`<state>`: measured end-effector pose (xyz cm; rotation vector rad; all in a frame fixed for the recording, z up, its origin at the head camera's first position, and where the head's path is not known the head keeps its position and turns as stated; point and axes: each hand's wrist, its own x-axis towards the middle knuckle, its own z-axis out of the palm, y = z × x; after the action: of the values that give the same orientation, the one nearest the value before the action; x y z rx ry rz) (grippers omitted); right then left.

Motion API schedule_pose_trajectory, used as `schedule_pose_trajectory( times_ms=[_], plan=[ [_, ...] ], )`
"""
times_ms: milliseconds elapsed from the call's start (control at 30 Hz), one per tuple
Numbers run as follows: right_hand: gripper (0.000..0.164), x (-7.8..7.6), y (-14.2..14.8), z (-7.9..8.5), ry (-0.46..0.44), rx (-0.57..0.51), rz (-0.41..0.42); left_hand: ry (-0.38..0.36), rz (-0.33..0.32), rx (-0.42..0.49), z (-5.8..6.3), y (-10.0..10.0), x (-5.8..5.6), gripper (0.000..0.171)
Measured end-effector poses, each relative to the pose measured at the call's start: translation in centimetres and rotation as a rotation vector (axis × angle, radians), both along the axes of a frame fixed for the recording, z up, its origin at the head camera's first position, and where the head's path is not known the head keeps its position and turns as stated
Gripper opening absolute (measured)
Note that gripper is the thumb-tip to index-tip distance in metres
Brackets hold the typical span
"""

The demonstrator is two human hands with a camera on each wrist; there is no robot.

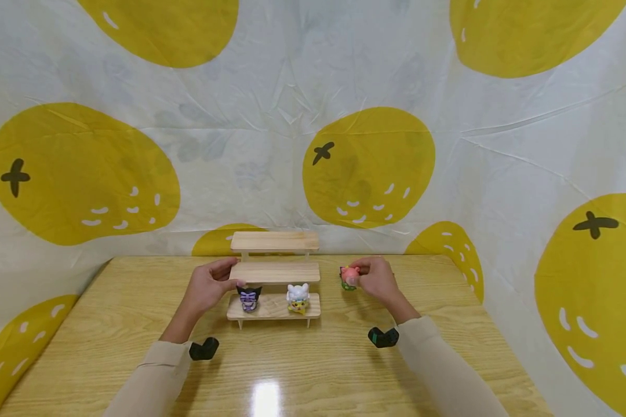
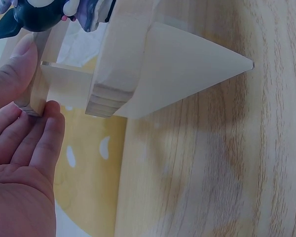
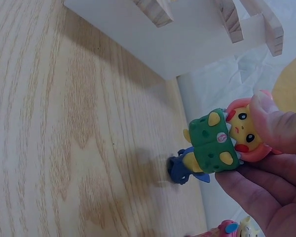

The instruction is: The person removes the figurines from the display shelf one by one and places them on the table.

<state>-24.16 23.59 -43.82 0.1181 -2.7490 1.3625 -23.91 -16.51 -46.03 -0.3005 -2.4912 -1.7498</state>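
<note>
Head view: printed cloth [image 1: 271, 174] backs the wooden shelf [image 1: 275, 272] at 12 o'clock. A purple-and-black figurine [image 1: 248, 300] and white-hooded figurine [image 1: 298, 293] occupy its lowest tier [image 1: 273, 308]. At 9 o'clock the left grip [image 1: 207, 286] pinches the shelf's end; at 3 o'clock the right grip [image 1: 378, 281] pinches the pink-hooded figurine [image 1: 349, 273], partly covering it.

Left wrist: the purple-and-black figurine, 11 o'clock, is cropped above.

Right wrist: the held figurine partly hides a blue figurine [image 3: 177, 171] at its 8 o'clock; a reddish figure [image 3: 222, 230], near 5 o'clock, is cut off.

Black-and-purple figurine [image 2: 42, 15], cut off by the left wrist view's top edge; blue figurine [image 3: 176, 171], partly hidden behind the Pikachu figurine [image 3: 221, 138].
</note>
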Motion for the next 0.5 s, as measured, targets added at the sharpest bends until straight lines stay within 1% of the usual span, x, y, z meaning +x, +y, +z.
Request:
schedule_pose_trajectory(
  times_ms=[300, 500],
  plan=[
    [0.027, -0.02, 0.09, -0.39, -0.009, -0.002, -0.01, 0.015, -0.007, 0.003, -0.13, -0.01, 0.0, 0.058],
    [0.025, -0.24, 0.31, -0.81, 0.012, 0.016, -0.011, 0.017, -0.007, 0.006, -0.13, -0.1, -0.04, 0.058]
  ],
)
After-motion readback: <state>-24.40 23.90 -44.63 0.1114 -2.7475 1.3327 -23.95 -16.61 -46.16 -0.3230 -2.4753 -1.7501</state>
